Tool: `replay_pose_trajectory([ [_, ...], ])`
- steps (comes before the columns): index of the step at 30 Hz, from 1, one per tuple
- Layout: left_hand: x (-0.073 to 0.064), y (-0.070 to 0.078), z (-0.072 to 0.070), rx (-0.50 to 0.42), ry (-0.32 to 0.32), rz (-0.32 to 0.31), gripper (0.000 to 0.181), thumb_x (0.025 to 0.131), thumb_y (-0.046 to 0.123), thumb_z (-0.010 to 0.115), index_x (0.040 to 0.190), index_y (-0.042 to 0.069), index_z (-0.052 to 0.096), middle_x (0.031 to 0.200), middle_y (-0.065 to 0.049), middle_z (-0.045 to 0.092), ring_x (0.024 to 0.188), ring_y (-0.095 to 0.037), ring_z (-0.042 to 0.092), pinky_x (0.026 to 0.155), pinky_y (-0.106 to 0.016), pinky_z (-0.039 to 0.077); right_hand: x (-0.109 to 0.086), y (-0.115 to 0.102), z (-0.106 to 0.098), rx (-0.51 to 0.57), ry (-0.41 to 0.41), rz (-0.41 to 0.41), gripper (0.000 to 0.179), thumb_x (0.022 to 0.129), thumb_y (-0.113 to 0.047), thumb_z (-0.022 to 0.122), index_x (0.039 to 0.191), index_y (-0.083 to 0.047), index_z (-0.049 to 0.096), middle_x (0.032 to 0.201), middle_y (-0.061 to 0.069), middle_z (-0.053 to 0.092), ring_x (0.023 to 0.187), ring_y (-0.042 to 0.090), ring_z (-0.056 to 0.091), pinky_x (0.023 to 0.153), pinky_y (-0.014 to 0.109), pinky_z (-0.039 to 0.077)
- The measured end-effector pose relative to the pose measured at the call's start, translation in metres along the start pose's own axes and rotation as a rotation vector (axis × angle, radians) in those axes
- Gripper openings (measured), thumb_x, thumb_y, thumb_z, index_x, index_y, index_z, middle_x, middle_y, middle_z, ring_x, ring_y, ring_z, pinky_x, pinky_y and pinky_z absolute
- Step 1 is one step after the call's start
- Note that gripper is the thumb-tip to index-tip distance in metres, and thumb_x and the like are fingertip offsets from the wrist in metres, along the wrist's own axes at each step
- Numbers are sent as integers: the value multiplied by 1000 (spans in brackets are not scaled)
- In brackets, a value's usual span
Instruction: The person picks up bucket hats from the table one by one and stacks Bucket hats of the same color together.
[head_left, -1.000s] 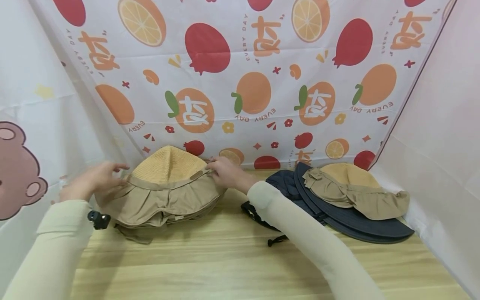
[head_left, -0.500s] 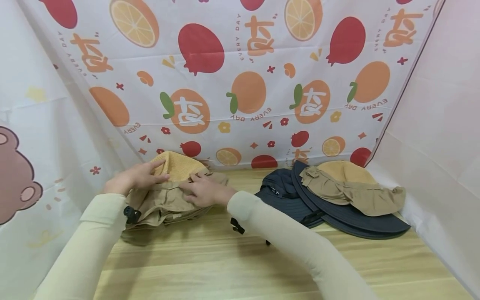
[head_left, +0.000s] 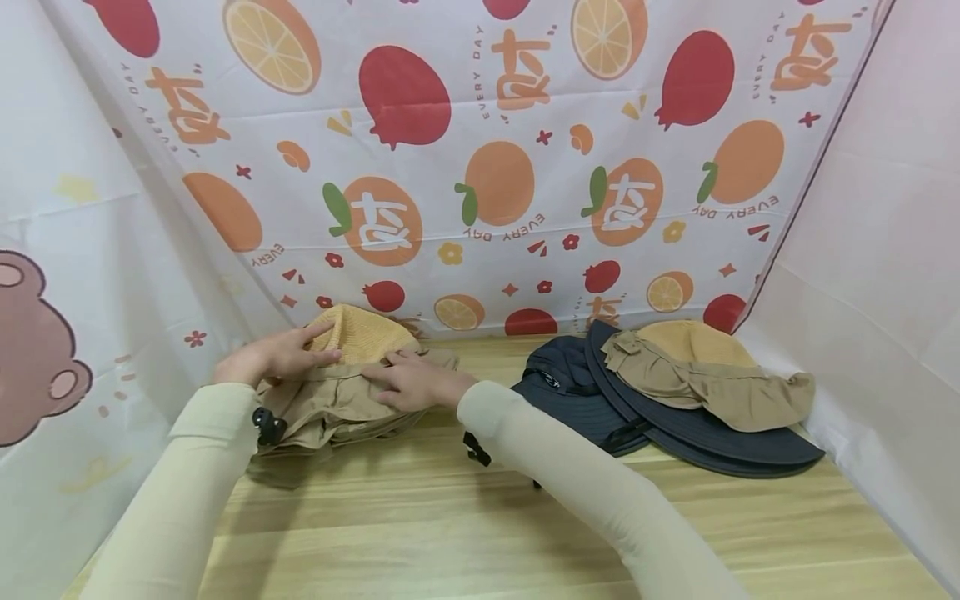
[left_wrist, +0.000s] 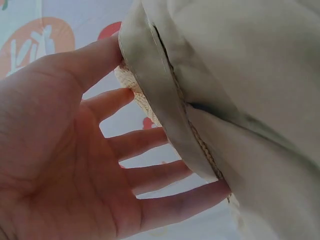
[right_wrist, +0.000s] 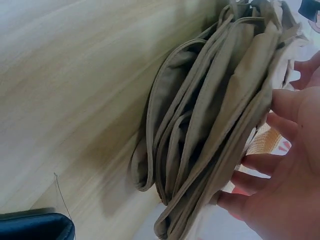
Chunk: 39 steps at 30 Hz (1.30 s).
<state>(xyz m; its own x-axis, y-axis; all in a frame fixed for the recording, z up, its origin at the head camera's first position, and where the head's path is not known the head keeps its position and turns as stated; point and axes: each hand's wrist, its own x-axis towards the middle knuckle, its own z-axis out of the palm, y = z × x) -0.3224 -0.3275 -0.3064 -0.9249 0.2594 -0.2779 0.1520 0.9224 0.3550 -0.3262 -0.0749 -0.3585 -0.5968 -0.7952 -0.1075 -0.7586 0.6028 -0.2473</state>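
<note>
Head view: left of centre, a straw-crowned tan hat [head_left: 348, 404] sits between left hand [head_left: 279, 354] and right hand [head_left: 416, 383]. Left wrist: fingers [left_wrist: 142, 141] spread apart, touching its band [left_wrist: 162, 110]. Right wrist: fingers apart, resting against layered tan brims [right_wrist: 215, 115].

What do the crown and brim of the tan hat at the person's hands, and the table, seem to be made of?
Crown: probably straw or straw-like fibre, matte; a textured weave shows.
Brim: matte cloth, perhaps cotton or a blend; it shows soft folds and hemmed edges.
Table: wood or a wood-look surface, faint sheen; pale grain streaks leave it open.
</note>
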Motion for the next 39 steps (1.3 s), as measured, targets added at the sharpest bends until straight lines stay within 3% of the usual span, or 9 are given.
replay_pose_trajectory([
  [5, -3, 4, 2, 45, 37, 24, 85, 107, 46, 51, 163, -3, 9, 157, -47, 20, 139, -68, 31, 101, -69, 47, -4, 2, -2, -2, 19, -33, 55, 111, -33, 45, 163, -24, 31, 170, 13, 29, 160, 32, 20, 130, 46, 21],
  [8, -6, 7, 3, 78, 79, 47, 83, 107, 43, 54, 161, -6, 15, 150, -48, 33, 136, -66, 38, 107, -72, 39, -14, 4, -3, 63, 52, -52, 54, 111, -31, 46, 163, -23, 33, 169, 11, 31, 160, 30, 21, 130, 44, 23],
  [12, -12, 17, 4, 114, 149, 83, 79, 106, 37, 56, 159, -9, 20, 144, -48, 42, 131, -65, 45, 106, -72, 40, -41, 13, -1, 209, 109, -95, 52, 110, -26, 48, 161, -18, 37, 170, 12, 31, 161, 30, 18, 129, 48, 24],
  [15, -21, 35, 6, 130, 207, 133, 77, 105, 35, 59, 159, -8, 25, 151, -45, 37, 136, -63, 41, 110, -71, 37, -66, 26, 2, 276, 159, -113, 50, 110, -25, 50, 158, -14, 42, 169, 15, 30, 160, 31, 22, 128, 49, 27],
  [21, -47, 82, 25, 92, 303, 327, 67, 102, 26, 66, 154, -5, 39, 154, -33, 45, 140, -53, 46, 114, -67, 36, -134, 66, 0, 310, 236, 1, 48, 109, -29, 51, 156, -15, 47, 169, 15, 30, 157, 32, 29, 126, 53, 30],
  [26, -65, 110, 46, 66, 283, 438, 60, 101, 27, 68, 153, 4, 48, 153, -22, 53, 140, -44, 51, 112, -63, 42, -195, 117, -3, 250, 442, 52, 42, 106, -19, 58, 146, -6, 57, 155, 20, 51, 145, 39, 48, 116, 58, 41],
  [29, -70, 121, 58, 96, 292, 493, 52, 100, 26, 68, 147, 7, 55, 149, -16, 59, 138, -40, 55, 111, -60, 45, -230, 145, -5, 206, 533, 129, 36, 104, -14, 61, 139, -2, 62, 146, 22, 59, 136, 41, 55, 109, 60, 45],
  [34, -70, 137, 74, 151, 296, 591, 38, 99, 23, 69, 133, 6, 67, 132, -10, 71, 125, -31, 66, 104, -51, 52, -287, 186, -7, 120, 574, 271, 33, 103, -8, 60, 132, 6, 64, 134, 28, 64, 127, 48, 58, 104, 63, 47],
  [39, -68, 146, 84, 175, 209, 577, 32, 98, 25, 70, 126, 9, 72, 123, -7, 75, 114, -26, 71, 97, -46, 57, -334, 219, -9, 56, 524, 443, 34, 102, -12, 60, 130, 7, 64, 132, 32, 64, 121, 49, 60, 97, 64, 49],
])
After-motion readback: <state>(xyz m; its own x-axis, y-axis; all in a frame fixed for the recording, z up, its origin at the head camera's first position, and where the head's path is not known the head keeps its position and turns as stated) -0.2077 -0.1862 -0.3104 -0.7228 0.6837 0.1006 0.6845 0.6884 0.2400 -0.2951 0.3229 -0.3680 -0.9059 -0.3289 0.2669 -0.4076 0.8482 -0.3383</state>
